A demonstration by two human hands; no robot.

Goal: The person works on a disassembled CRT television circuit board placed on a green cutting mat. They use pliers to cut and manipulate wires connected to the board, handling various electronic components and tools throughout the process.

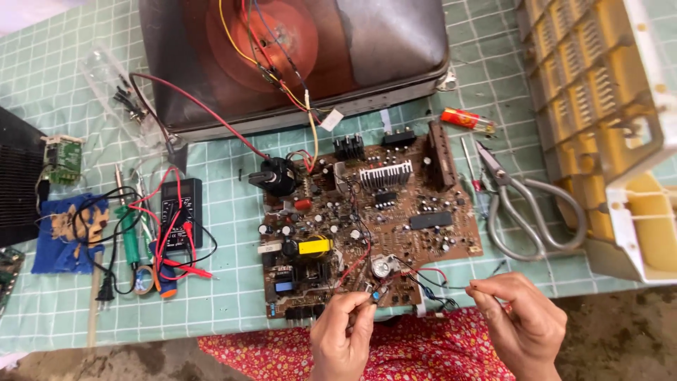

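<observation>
Nearest to me, my left hand (343,335) is pinched shut at the near edge of the circuit board (367,226), fingers (363,310) closed on what looks like a small blue part or wire end; the contact itself is too small to make out. My right hand (518,324) sits to the right, just off the board's near corner, thumb and forefinger closed on a thin wire (437,279) that runs back toward the board.

Judgement on handling: the wire is light, limp and easily torn at its joint, so I would hold it close to the end and pull gently. The board is stiff but fragile, crowded with upright parts; it is best gripped by its bare edges, not by the parts or the finned heat sink (384,175).

The board lies flat on the green gridded bench (233,296), just in front of my lap. Red and yellow leads tie it to the picture tube (296,56) lying face down at the far side, so the board cannot slide far.

Right of the board: scissors (525,208), touching nothing I hold, and a small red tube (467,120) farther back. Far right, a yellowed plastic casing (606,113). Left of the board: a black meter (180,212) with tangled red and black leads, a green-handled tool (130,240) and a blue cloth (67,233). The loose leads are the likeliest snag.
</observation>
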